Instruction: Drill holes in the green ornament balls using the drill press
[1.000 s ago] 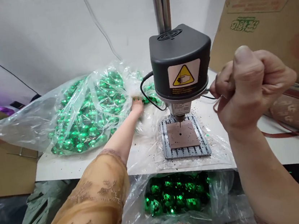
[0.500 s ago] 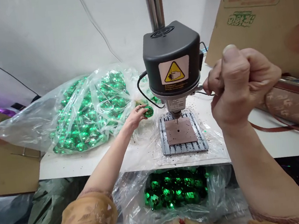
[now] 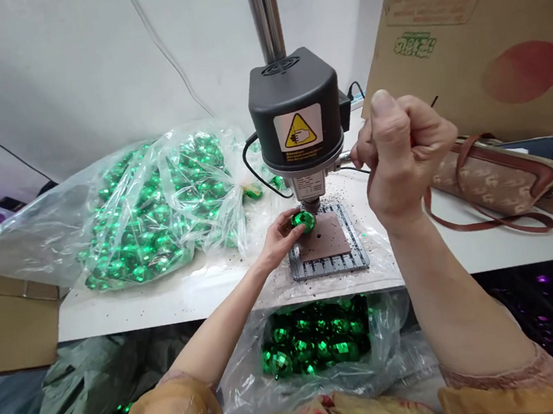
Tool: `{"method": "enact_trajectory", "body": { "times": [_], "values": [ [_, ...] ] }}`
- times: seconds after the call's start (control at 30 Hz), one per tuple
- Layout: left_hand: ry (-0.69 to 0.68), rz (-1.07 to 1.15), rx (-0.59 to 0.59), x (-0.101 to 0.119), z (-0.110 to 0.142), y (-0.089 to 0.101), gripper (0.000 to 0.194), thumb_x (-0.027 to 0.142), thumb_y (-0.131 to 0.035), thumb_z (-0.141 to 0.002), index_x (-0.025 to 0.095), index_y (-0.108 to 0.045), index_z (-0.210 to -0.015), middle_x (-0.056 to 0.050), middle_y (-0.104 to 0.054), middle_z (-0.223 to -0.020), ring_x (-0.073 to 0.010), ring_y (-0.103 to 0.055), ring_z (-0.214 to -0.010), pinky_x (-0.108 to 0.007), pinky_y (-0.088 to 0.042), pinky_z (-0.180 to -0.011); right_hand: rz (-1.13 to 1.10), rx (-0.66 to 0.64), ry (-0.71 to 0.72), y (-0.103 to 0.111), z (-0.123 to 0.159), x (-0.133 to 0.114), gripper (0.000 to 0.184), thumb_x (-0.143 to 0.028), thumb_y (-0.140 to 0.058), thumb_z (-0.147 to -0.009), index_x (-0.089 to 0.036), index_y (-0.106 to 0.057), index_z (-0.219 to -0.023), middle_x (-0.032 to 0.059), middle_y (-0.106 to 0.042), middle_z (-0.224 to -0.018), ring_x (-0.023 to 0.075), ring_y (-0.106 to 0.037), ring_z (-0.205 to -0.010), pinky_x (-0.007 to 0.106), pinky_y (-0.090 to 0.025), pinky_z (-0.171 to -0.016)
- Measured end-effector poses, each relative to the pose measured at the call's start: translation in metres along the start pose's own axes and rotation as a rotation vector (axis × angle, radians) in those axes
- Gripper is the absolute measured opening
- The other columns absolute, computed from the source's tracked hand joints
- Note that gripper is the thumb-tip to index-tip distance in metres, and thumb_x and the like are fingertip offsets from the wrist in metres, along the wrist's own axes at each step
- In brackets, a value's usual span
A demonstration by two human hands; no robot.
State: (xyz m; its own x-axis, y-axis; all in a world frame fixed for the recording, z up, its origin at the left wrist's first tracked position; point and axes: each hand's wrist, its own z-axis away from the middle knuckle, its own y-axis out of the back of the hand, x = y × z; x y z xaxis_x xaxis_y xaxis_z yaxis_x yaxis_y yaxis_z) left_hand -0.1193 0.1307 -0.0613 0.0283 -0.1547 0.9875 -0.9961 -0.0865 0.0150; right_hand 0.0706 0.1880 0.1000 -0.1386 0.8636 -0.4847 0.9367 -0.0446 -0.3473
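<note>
Green and mirrored, the ball [image 3: 303,221] is pinched in the left hand [image 3: 278,242], beside the tip of the drill [image 3: 287,91], over the pad [image 3: 326,246] near the front edge of the worktop [image 3: 142,309]. It looks light, stiff, slippery and easily dented; best held round its sides. The right hand [image 3: 401,158] is closed at the lever [image 3: 345,158]. Earlier, the ball was nearer the worktop's left edge.

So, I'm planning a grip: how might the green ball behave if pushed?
The green ball looks round, so it would probably roll. Its shiny facets look smooth, perhaps slippery. The left hand holds it by the fingers, so it may be light.
</note>
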Motion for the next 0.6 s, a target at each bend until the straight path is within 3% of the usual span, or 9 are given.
{"method": "enact_trajectory", "body": {
  "times": [0.33,0.5,0.6],
  "values": [
    [-0.006,-0.059,-0.055,-0.014,0.002,-0.007,0.069,0.048,-0.088,-0.076,0.021,-0.063,-0.135,-0.012,-0.073,-0.124,-0.0300,-0.070,-0.116,-0.045,-0.058,-0.102,-0.062,0.022,0.012,-0.002,0.001,-0.003,0.059,-0.051,-0.063,-0.096,-0.023,-0.026,-0.061,-0.0029,-0.026,-0.052,0.0117,-0.030,-0.045,0.035,-0.022,-0.048],
    [-0.021,-0.027,-0.050,-0.017,0.003,-0.014,0.068,0.049,-0.090,-0.073,0.019,-0.065,-0.128,-0.012,-0.073,-0.123,-0.0294,-0.071,-0.113,-0.048,-0.056,-0.105,0.075,-0.020,0.014,0.000,0.003,0.001,0.057,-0.057,-0.050,-0.102,-0.023,-0.021,-0.066,-0.0025,-0.025,-0.056,0.0118,-0.028,-0.047,0.033,-0.026,-0.047],
    [-0.029,-0.024,-0.021,-0.016,0.005,-0.018,0.067,0.049,-0.092,-0.070,0.019,-0.065,-0.124,-0.012,-0.074,-0.119,-0.0289,-0.072,-0.110,-0.048,-0.057,-0.104,0.046,-0.022,0.005,0.000,0.003,0.001,0.058,-0.060,-0.052,-0.100,-0.023,-0.023,-0.066,-0.0031,-0.025,-0.057,0.0099,-0.028,-0.048,0.030,-0.027,-0.048]
  ]
}}
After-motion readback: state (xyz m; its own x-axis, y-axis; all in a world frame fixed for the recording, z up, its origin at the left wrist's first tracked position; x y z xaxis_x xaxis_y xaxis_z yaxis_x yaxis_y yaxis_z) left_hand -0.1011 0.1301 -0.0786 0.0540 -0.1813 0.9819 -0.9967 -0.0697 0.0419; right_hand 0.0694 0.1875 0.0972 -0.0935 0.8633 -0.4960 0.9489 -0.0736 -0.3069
